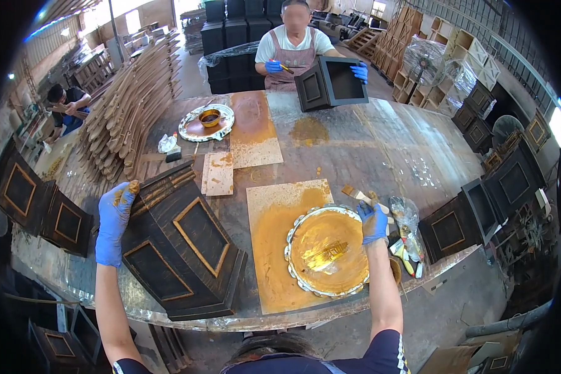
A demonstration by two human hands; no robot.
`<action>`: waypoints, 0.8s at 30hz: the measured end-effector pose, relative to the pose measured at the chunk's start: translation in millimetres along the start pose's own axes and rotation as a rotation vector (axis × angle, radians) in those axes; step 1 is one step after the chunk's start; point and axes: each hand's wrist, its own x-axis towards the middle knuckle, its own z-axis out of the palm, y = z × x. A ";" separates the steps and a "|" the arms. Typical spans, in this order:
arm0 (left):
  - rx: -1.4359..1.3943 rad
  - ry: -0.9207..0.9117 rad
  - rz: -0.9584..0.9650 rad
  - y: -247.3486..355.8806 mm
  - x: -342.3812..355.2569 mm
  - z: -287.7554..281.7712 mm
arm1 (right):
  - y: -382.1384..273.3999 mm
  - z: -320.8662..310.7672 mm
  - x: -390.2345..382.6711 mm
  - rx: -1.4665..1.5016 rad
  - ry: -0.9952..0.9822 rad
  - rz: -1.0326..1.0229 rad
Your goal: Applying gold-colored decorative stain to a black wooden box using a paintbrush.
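My left hand point(114, 218), in a blue glove smeared with gold at the fingertips, grips the upper edge of a dark wooden pedestal point(174, 262) with gold-trimmed raised panels and streaked mouldings, which stands tilted at the left of the table. My right hand point(374, 221), also gloved in blue, holds a flat paintbrush point(352, 192), bristles pointing left, above the right rim of a scalloped round tray point(318, 224) coated in gold paint. The tray rests on a gold-stained board point(265, 262). Beside it lie a clear plastic bag point(404, 212) and several small tools.
A co-worker point(293, 53) across the table point(405, 156) brushes a dark box point(330, 84). Another person point(68, 106) works behind stacked wooden pieces point(121, 106). Dark pedestals point(68, 218) point(445, 230) flank both sides. A paint bowl point(209, 118) sits on a far tray point(190, 131).
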 end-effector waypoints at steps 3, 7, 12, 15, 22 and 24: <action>0.001 -0.004 0.002 -0.5 0.4 -0.4 | 0.9 -1.6 1.9 -0.006 -0.001 0.002; -0.027 0.014 0.024 -2.4 -0.2 -0.4 | 4.8 -3.2 3.8 0.018 -0.035 0.008; -0.023 0.028 0.030 -7.0 -2.2 -4.2 | 7.7 3.6 2.6 -0.001 0.059 0.014; -0.021 0.038 0.024 -9.2 -3.1 -6.8 | 3.8 10.8 -10.7 -0.207 0.057 0.037; -0.022 0.054 0.040 -11.3 -2.0 -7.2 | 18.3 -1.1 -62.4 -0.847 -0.314 0.213; -0.007 0.033 0.015 -12.3 -0.6 -6.8 | 23.8 -12.5 -62.9 -0.872 -0.260 0.210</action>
